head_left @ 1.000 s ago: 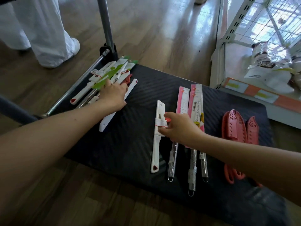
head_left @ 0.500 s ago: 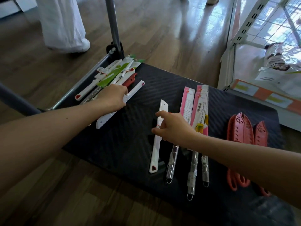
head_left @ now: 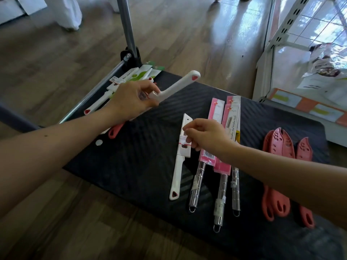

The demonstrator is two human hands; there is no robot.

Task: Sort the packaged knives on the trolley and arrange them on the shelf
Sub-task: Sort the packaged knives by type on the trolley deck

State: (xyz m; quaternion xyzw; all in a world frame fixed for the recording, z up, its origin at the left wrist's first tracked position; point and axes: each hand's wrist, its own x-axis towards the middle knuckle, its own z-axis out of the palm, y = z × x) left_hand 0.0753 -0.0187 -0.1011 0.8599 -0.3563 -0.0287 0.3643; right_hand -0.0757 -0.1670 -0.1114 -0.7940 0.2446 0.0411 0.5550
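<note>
The black trolley (head_left: 131, 166) stands on a wood floor, with the shelf (head_left: 281, 102) at its right. On the trolley's right end lie coral knives (head_left: 279, 147), with three pink-carded knives (head_left: 221, 147) beside them. The left hand (head_left: 131, 100) has its grip closed round the sleeved blade of a raised white knife (head_left: 178, 85). The right hand (head_left: 204, 137), in a narrow grip, pinches the sleeve of a flat white knife (head_left: 180, 160). The left hand partly hides the corner pile (head_left: 131, 77).
</note>
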